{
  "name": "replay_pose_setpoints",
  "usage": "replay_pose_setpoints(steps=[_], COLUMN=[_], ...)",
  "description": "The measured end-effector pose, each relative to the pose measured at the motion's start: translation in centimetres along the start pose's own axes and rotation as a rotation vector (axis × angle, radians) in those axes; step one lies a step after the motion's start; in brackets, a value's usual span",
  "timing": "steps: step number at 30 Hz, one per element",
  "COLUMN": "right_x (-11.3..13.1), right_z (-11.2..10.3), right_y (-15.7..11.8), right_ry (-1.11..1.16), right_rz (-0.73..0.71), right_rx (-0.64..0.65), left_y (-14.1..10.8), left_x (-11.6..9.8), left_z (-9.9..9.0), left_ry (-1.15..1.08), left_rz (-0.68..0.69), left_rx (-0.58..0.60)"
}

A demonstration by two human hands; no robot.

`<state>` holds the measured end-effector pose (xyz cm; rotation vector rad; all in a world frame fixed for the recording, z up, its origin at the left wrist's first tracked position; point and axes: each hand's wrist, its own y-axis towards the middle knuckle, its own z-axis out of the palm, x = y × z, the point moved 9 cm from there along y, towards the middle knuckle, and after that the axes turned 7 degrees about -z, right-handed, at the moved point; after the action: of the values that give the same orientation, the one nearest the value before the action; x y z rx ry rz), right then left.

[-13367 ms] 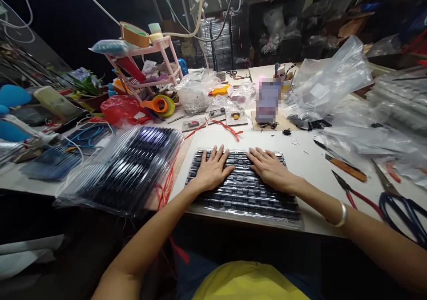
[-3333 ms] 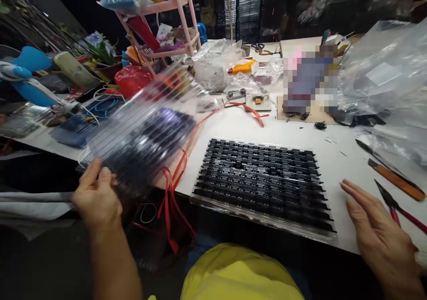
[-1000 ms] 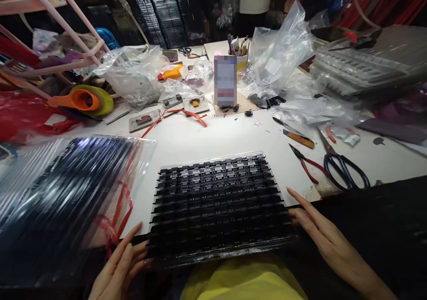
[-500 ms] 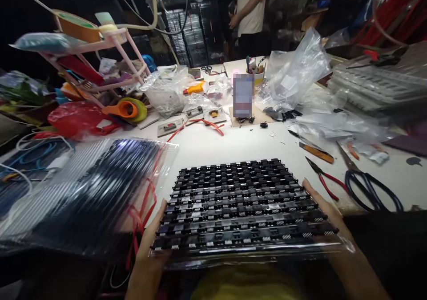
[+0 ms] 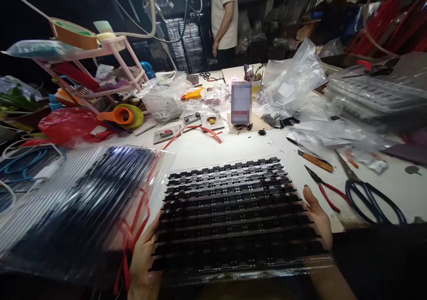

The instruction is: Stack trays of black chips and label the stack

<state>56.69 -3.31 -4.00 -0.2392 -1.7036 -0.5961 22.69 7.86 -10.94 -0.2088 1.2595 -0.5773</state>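
Observation:
A clear plastic tray (image 5: 233,211) filled with rows of small black parts is held at the table's near edge. My left hand (image 5: 145,251) grips its left side, the fingers hidden beneath. On the right side, my right hand (image 5: 318,220) holds the tray with the thumb raised along the edge. A stack of clear trays (image 5: 90,193) with dark strips lies to the left, and red ribbon (image 5: 142,206) hangs between it and my left hand.
Red-handled pliers (image 5: 325,186), blue-handled scissors (image 5: 367,193) and an orange cutter (image 5: 315,161) lie right. A phone (image 5: 241,104) stands behind, near plastic bags (image 5: 293,77). A pink rack (image 5: 116,59) stands back left. A person (image 5: 225,19) stands beyond the table.
The tray has tilted and shifted slightly left in my hands. My right thumb shows more clearly beside its edge. The person in the background appears further left, and the view has shifted a little.

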Motion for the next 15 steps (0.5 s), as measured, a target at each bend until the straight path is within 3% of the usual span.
replay_pose_setpoints(steps=[3, 8, 11, 15], right_x=[0.0, -1.2, -2.6, -6.1], right_z=[0.9, 1.2, 0.8, -1.4], right_y=[0.6, 0.4, 0.0, -1.3], right_ry=[0.040, 0.050, 0.073, 0.029], right_rz=[0.031, 0.064, 0.056, 0.136], right_rx=[0.025, -0.069, -0.122, -0.149], left_y=[0.3, 0.6, 0.8, 1.2], left_x=[-1.3, -1.1, -0.4, 0.3], left_z=[0.1, 0.1, 0.4, 0.4], left_ry=[0.189, 0.044, -0.090, -0.311], left_rz=[0.054, -0.058, -0.134, -0.172], left_rx=[-0.065, -0.138, -0.081, 0.052])
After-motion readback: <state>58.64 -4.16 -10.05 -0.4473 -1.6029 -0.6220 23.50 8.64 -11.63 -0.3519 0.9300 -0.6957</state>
